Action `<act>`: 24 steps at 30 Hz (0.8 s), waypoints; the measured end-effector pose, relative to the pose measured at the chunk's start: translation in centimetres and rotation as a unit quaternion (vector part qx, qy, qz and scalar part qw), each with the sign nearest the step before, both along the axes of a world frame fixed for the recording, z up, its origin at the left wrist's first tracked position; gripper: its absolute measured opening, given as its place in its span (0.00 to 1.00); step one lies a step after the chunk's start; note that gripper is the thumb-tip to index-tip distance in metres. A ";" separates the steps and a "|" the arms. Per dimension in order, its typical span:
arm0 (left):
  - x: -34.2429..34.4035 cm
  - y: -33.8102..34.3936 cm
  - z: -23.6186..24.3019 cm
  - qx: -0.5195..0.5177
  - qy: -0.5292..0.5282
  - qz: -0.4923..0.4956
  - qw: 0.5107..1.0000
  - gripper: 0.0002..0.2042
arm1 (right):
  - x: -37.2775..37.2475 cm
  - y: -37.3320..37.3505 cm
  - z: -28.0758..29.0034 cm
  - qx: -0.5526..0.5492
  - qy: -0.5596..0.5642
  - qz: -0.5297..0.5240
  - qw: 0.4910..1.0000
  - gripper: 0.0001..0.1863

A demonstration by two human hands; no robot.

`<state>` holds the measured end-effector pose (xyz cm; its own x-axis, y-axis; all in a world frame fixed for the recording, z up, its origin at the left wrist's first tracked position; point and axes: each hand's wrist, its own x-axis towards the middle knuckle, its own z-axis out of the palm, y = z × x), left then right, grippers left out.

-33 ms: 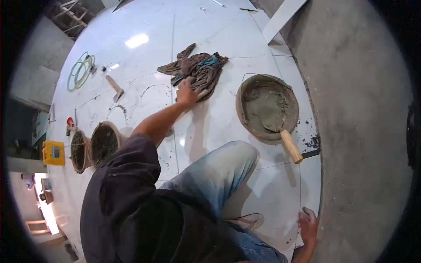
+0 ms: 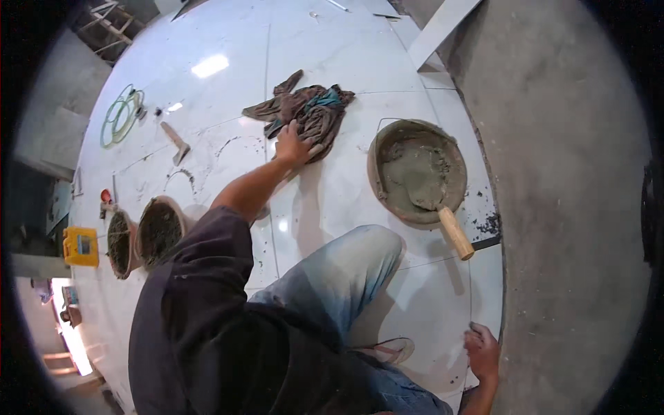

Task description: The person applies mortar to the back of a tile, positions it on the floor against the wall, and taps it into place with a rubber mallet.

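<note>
My left hand (image 2: 293, 145) reaches forward onto the near edge of a crumpled, dirty brown rag (image 2: 321, 114) with a teal patch. Its fingers are spread over the cloth, and a narrow tan edge shows under the wrist, too hidden to name. Down at the lower right, my right hand (image 2: 482, 351) hangs beside the wall with fingers loosely bent and apart, holding nothing. Between the hands stands a round bucket (image 2: 374, 173) of wet grey mortar (image 2: 415, 169). A trowel's wooden handle (image 2: 456, 234) sticks out over its near rim; the blade is sunk in the mortar.
At the left stand two buckets of dark mortar (image 2: 160, 228) and a yellow container (image 2: 81, 246). A hatchet-shaped tool (image 2: 176, 143) and a coiled green hose (image 2: 123, 117) lie on the white tiled floor (image 2: 332, 48). A grey wall (image 2: 567, 207) runs along the right; a white board (image 2: 443, 34) leans there.
The view has shifted slightly, so everything sits a little further left. My left hand's fingers look more spread on the rag. The right hand keeps nearly the same pose.
</note>
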<state>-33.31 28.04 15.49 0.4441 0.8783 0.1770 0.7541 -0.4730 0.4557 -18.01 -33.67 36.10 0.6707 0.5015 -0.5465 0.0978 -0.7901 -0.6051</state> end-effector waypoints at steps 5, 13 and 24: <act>5.5 2.8 -1.2 -0.206 0.078 0.028 0.975 0.55 | 0.4 9.7 3.3 0.000 0.018 0.173 0.985 0.25; 2.9 15.5 0.1 -0.119 0.022 0.073 0.990 0.16 | -0.4 14.3 1.0 0.026 0.003 0.241 0.970 0.24; -4.2 20.1 28.6 0.446 -0.256 -0.012 0.857 0.17 | -0.6 19.4 7.3 0.186 -0.171 0.208 0.945 0.31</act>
